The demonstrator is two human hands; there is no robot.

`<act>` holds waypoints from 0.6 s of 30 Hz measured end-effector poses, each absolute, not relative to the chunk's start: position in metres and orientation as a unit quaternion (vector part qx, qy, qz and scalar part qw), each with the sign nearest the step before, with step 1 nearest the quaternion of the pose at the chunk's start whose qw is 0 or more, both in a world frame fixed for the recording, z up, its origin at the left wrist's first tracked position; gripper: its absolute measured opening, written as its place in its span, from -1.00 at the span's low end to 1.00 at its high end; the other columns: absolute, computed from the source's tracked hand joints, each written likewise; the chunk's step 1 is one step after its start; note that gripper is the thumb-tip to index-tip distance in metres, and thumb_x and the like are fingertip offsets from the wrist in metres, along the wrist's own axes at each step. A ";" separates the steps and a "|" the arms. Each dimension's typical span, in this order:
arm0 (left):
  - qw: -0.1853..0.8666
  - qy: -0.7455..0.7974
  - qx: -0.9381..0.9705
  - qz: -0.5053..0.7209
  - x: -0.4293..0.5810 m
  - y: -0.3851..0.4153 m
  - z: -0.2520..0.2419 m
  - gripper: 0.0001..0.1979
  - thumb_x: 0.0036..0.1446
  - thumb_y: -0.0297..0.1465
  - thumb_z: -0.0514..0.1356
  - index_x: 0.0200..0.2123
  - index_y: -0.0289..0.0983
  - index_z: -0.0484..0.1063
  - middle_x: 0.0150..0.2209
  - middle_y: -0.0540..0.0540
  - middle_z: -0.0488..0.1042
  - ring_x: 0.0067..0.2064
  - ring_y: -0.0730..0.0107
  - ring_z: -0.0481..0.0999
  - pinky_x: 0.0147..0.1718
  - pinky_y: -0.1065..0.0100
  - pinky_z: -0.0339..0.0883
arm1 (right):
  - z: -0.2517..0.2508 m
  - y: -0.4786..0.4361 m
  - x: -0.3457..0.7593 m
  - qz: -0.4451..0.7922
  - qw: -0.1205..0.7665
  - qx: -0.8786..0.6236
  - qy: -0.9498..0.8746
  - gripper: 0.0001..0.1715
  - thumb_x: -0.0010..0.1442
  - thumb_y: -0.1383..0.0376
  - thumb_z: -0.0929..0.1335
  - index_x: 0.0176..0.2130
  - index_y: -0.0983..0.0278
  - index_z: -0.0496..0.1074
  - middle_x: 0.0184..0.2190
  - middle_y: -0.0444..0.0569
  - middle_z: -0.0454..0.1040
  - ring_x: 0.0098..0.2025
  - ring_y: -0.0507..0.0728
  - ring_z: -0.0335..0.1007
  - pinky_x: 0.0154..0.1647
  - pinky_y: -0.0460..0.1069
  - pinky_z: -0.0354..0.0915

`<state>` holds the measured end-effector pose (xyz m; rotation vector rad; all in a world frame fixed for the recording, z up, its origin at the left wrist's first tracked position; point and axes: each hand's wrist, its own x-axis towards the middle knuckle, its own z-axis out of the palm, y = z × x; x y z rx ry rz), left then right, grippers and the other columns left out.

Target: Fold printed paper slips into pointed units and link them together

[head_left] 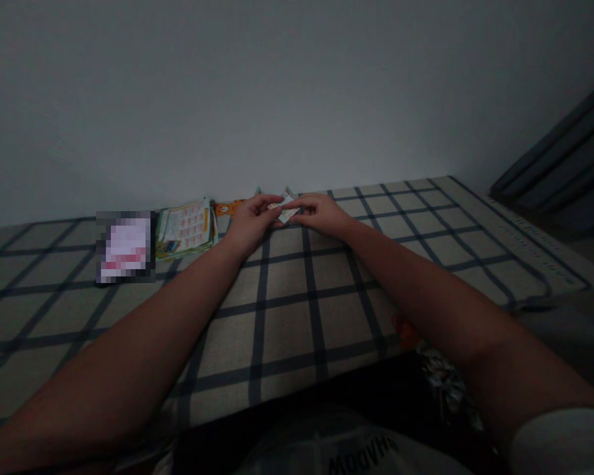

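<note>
Near the far edge of the table, my two hands meet over a small piece of folded printed paper (290,214). My left hand (255,219) pinches its left side, thumb and fingers closed on it. From the right, my right hand (321,212) grips the other side with bent fingers. The paper is mostly white with coloured print, and a pointed corner shows below the fingertips. Pointed greenish paper tips (288,191) stick up just behind the hands; I cannot tell whether they belong to the same piece.
A stack of printed sheets (185,227) lies left of my hands, beside a pixelated phone-like object (126,247). The checked tablecloth (282,316) covers the table, which meets a plain wall (297,99). Dark curtain-like folds (564,152) hang at the right.
</note>
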<state>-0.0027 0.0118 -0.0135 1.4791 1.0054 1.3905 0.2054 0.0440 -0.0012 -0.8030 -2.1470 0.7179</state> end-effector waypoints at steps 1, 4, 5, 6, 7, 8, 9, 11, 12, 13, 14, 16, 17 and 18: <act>0.427 0.401 0.587 0.559 -0.003 0.011 -0.013 -0.58 -0.04 -0.23 0.49 -0.11 -0.27 0.62 -0.22 -0.10 0.64 -0.26 0.34 0.61 -0.23 0.25 0.63 | -0.001 0.043 0.206 0.274 0.363 -0.308 -0.835 -0.61 0.19 0.25 0.53 0.02 0.28 0.69 -0.22 -0.02 0.60 -0.30 0.06 0.34 -0.20 -0.03 0.24; 0.438 0.403 0.572 0.564 -0.003 0.009 -0.011 -0.60 -0.03 -0.26 0.46 -0.09 -0.26 0.64 -0.15 -0.12 0.66 -0.23 0.32 0.62 -0.25 0.27 0.62 | 0.001 0.041 0.206 0.266 0.368 -0.301 -0.838 -0.67 0.23 0.22 0.52 -0.02 0.26 0.70 -0.21 0.00 0.62 -0.24 0.09 0.38 -0.16 -0.02 0.27; 0.445 0.405 0.567 0.562 -0.003 0.008 -0.010 -0.60 -0.04 -0.27 0.45 -0.10 -0.26 0.65 -0.15 -0.12 0.66 -0.23 0.32 0.62 -0.25 0.27 0.62 | 0.002 0.041 0.206 0.265 0.371 -0.300 -0.838 -0.69 0.25 0.21 0.51 -0.03 0.25 0.71 -0.22 0.00 0.63 -0.22 0.11 0.40 -0.14 -0.01 0.28; 0.454 0.405 0.561 0.561 -0.003 0.008 -0.008 -0.61 -0.04 -0.28 0.44 -0.11 -0.27 0.66 -0.16 -0.12 0.66 -0.23 0.33 0.62 -0.25 0.27 0.62 | 0.002 0.040 0.206 0.266 0.374 -0.299 -0.837 -0.71 0.26 0.20 0.50 -0.05 0.25 0.71 -0.22 0.01 0.63 -0.20 0.12 0.42 -0.12 -0.01 0.30; 0.461 0.405 0.555 0.561 -0.002 0.007 -0.007 -0.62 -0.05 -0.29 0.43 -0.12 -0.27 0.67 -0.19 -0.13 0.66 -0.24 0.33 0.61 -0.25 0.27 0.62 | 0.003 0.039 0.206 0.268 0.377 -0.298 -0.835 -0.73 0.28 0.20 0.49 -0.07 0.24 0.71 -0.21 0.01 0.64 -0.18 0.12 0.43 -0.11 -0.01 0.31; 0.466 0.404 0.551 0.562 -0.002 0.006 -0.007 -0.63 -0.05 -0.28 0.43 -0.13 -0.28 0.68 -0.20 -0.13 0.66 -0.25 0.33 0.61 -0.25 0.28 0.61 | 0.004 0.038 0.205 0.272 0.380 -0.299 -0.832 -0.75 0.30 0.19 0.47 -0.09 0.24 0.71 -0.21 0.01 0.64 -0.17 0.12 0.44 -0.11 -0.01 0.31; 0.468 0.404 0.549 0.563 -0.002 0.005 -0.006 -0.63 -0.04 -0.27 0.43 -0.14 -0.29 0.69 -0.20 -0.14 0.67 -0.24 0.32 0.61 -0.26 0.28 0.60 | 0.004 0.037 0.205 0.277 0.383 -0.301 -0.828 -0.75 0.32 0.18 0.46 -0.11 0.24 0.71 -0.21 0.01 0.64 -0.18 0.11 0.45 -0.12 -0.02 0.32; 0.458 0.404 0.556 0.565 -0.002 0.004 -0.006 -0.61 -0.03 -0.21 0.44 -0.14 -0.29 0.70 -0.15 -0.17 0.68 -0.18 0.27 0.63 -0.24 0.29 0.58 | 0.005 0.036 0.205 0.293 0.387 -0.310 -0.817 -0.73 0.34 0.16 0.44 -0.14 0.26 0.70 -0.25 -0.01 0.63 -0.26 0.08 0.43 -0.19 -0.04 0.31; 0.448 0.404 0.563 0.565 -0.002 0.004 -0.006 -0.58 -0.02 -0.17 0.45 -0.12 -0.28 0.71 -0.12 -0.19 0.69 -0.15 0.23 0.64 -0.23 0.28 0.57 | 0.005 0.036 0.205 0.304 0.390 -0.318 -0.809 -0.71 0.35 0.15 0.43 -0.15 0.27 0.69 -0.26 -0.02 0.62 -0.31 0.06 0.41 -0.23 -0.05 0.30; 0.438 0.404 0.573 0.563 -0.002 0.004 -0.007 -0.56 -0.02 -0.13 0.46 -0.11 -0.28 0.71 -0.10 -0.20 0.69 -0.12 0.20 0.64 -0.20 0.27 0.57 | 0.005 0.035 0.205 0.316 0.394 -0.326 -0.799 -0.70 0.36 0.14 0.42 -0.15 0.29 0.68 -0.27 -0.03 0.62 -0.36 0.04 0.38 -0.27 -0.06 0.29; 0.427 0.403 0.585 0.560 -0.002 0.004 -0.008 -0.53 -0.02 -0.11 0.48 -0.09 -0.27 0.72 -0.08 -0.21 0.70 -0.10 0.17 0.65 -0.17 0.24 0.57 | 0.005 0.035 0.205 0.327 0.398 -0.334 -0.790 -0.69 0.37 0.13 0.40 -0.15 0.29 0.67 -0.27 -0.03 0.62 -0.39 0.03 0.37 -0.30 -0.06 0.28; 0.402 0.403 0.613 0.547 -0.002 0.003 -0.009 -0.49 -0.02 -0.08 0.51 -0.06 -0.25 0.72 -0.07 -0.22 0.71 -0.08 0.14 0.66 -0.09 0.19 0.56 | 0.006 0.035 0.204 0.343 0.405 -0.348 -0.773 -0.67 0.39 0.10 0.39 -0.15 0.29 0.63 -0.28 -0.04 0.61 -0.42 0.02 0.35 -0.33 -0.07 0.28; 0.389 0.403 0.628 0.541 -0.003 0.003 -0.009 -0.49 -0.02 -0.08 0.51 -0.05 -0.24 0.72 -0.06 -0.22 0.72 -0.07 0.13 0.66 -0.06 0.17 0.55 | 0.006 0.034 0.204 0.347 0.408 -0.353 -0.767 -0.66 0.39 0.09 0.38 -0.17 0.29 0.62 -0.30 -0.05 0.60 -0.42 0.02 0.36 -0.33 -0.07 0.29; 0.375 0.404 0.640 0.535 -0.003 0.003 -0.009 -0.50 0.00 -0.09 0.51 -0.04 -0.24 0.73 -0.06 -0.22 0.72 -0.07 0.12 0.66 -0.03 0.15 0.54 | 0.007 0.034 0.204 0.350 0.410 -0.357 -0.763 -0.66 0.40 0.08 0.38 -0.19 0.29 0.60 -0.32 -0.06 0.59 -0.42 0.03 0.36 -0.33 -0.07 0.29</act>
